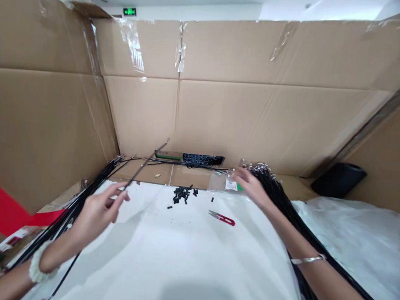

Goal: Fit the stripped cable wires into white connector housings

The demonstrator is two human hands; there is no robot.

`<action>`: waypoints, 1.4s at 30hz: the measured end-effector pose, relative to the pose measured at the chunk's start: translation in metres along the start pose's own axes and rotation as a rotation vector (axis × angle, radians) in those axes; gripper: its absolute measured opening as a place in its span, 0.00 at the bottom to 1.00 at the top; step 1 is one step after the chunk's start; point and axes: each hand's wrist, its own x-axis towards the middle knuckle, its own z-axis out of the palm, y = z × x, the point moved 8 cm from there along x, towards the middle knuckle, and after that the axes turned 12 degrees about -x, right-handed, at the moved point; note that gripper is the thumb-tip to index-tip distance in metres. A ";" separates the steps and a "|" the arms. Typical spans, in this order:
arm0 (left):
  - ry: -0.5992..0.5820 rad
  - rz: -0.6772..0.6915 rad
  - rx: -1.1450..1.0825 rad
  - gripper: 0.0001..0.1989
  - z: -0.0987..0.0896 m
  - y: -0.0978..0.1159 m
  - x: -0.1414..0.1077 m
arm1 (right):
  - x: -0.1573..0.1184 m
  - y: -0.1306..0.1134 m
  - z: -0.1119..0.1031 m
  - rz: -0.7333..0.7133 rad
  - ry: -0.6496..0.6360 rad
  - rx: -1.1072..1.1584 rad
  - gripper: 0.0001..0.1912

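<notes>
My left hand point(104, 204) pinches a thin black cord point(144, 164), which slants up and to the right past the fingers and has a small metal end at its tip. My right hand point(249, 183) is at the back right, beside the metal-tipped ends of a thick bundle of black cords point(280, 198). Its fingers are stretched out and slightly blurred, with nothing visible between them. Between the hands, a pile of small black pieces point(181, 194) lies on the white surface point(175, 256). Red-handled thread snips point(222, 217) rest to the right of the pile.
Another bundle of black cords point(86, 193) runs along the left side. Tall cardboard walls point(217, 114) enclose the back and sides. A black roll point(338, 180) and white plastic sheeting point(360, 245) lie at the right. Loose cords stretch across the back edge.
</notes>
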 end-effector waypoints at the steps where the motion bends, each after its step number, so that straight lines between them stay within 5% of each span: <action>1: -0.021 0.065 0.003 0.15 0.016 0.010 -0.004 | -0.006 -0.031 0.022 -0.029 -0.125 0.119 0.25; 4: -0.076 0.250 0.004 0.14 0.056 0.034 -0.016 | -0.029 -0.114 0.072 -0.113 -0.397 0.408 0.28; 7: -0.151 0.363 -0.003 0.13 0.079 0.051 -0.023 | -0.042 -0.161 0.091 -0.174 -0.511 0.600 0.27; 10: -0.330 0.398 -0.013 0.10 0.085 0.067 -0.010 | -0.047 -0.178 0.096 -0.234 -0.615 0.701 0.28; 16: -0.037 0.112 -0.134 0.16 0.040 0.076 0.067 | -0.072 -0.200 0.105 -0.384 -0.802 0.755 0.26; 20: -0.160 -0.022 -0.395 0.16 0.060 0.079 0.077 | -0.094 -0.217 0.109 -0.481 -0.896 0.725 0.29; 25: -0.121 -0.112 -0.665 0.14 0.056 0.084 0.068 | -0.101 -0.226 0.092 -0.590 -0.875 0.663 0.26; 29: 0.129 -0.089 -0.726 0.10 0.017 0.083 0.067 | -0.081 -0.210 0.089 -0.610 -0.599 0.252 0.26; 36: 0.304 0.022 -0.802 0.09 -0.023 0.086 0.052 | -0.066 -0.159 0.163 -0.463 -0.540 -0.256 0.12; 42: 0.343 0.089 -0.801 0.09 -0.035 0.093 0.047 | -0.072 -0.142 0.215 -0.494 -0.552 -0.516 0.15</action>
